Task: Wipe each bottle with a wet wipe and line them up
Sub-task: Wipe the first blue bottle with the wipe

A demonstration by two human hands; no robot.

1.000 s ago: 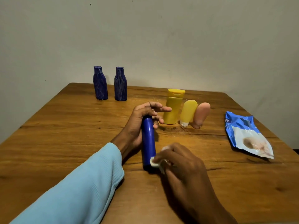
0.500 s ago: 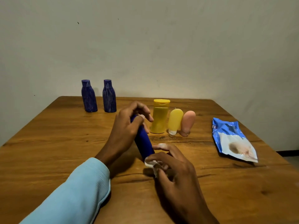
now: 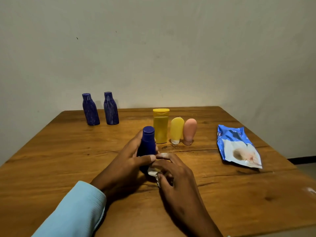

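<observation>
Left hand (image 3: 130, 159) grips the dark blue plastic bottle (image 3: 147, 144), right hand (image 3: 172, 171) pinches the crumpled white wet wipe (image 3: 152, 172); a slippery bottle could topple the yellow flip-cap bottle (image 3: 160, 127) mid-table.

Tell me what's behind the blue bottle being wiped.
Directly behind the blue bottle stands the yellow flip-cap bottle, its lower left edge covered. The left hand grips it; the right hand presses the wipe, hiding its base.

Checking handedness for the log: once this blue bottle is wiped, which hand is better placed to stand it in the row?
Probably the left. The left hand already grips the blue bottle, close to the yellow bottle in the row. The right hand is busy pinching the wet wipe.
</observation>
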